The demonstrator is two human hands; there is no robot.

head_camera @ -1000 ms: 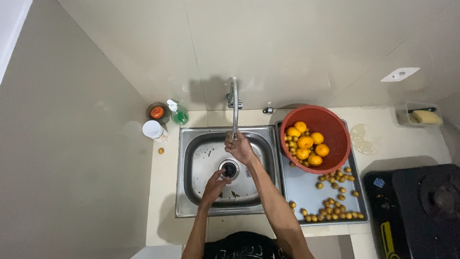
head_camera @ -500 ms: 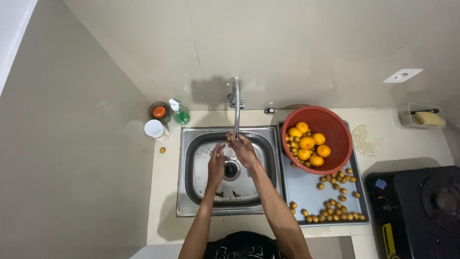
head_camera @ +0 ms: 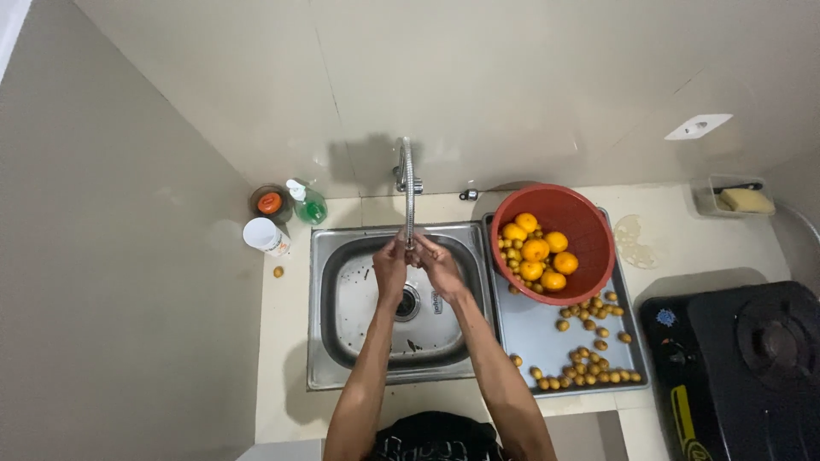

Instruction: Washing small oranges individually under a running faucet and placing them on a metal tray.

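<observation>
Counter [head_camera: 743, 248]: pale; it carried the sink, with a black stove [head_camera: 743, 367] at the right edge.
Sink [head_camera: 342, 341]: a steel basin that looked bare apart from the drain; its draining board [head_camera: 534, 337] lay to the right.
Bowl [head_camera: 589, 226]: red, set on the board's far end and holding oranges [head_camera: 536, 249], a few big and several small.
Loose fruit [head_camera: 589, 363]: many small orange ones lay scattered on the board, outside the bowl; one sat alone on the counter left of the sink.
Progress: judging by this, washing at the tap was under way; whether any fruit was already rinsed could not be told.
Tap [head_camera: 407, 183]: a slim spout reaching from the wall over the basin; its tip sat just above the hands.
Left hand [head_camera: 391, 266]: raised under the spout, fingers curled narrow and meeting the other hand.
Right hand [head_camera: 437, 265]: beside it, fingers bent inward and touching the left.
Held thing: too small to tell whether anything lay between the fingers.
</observation>
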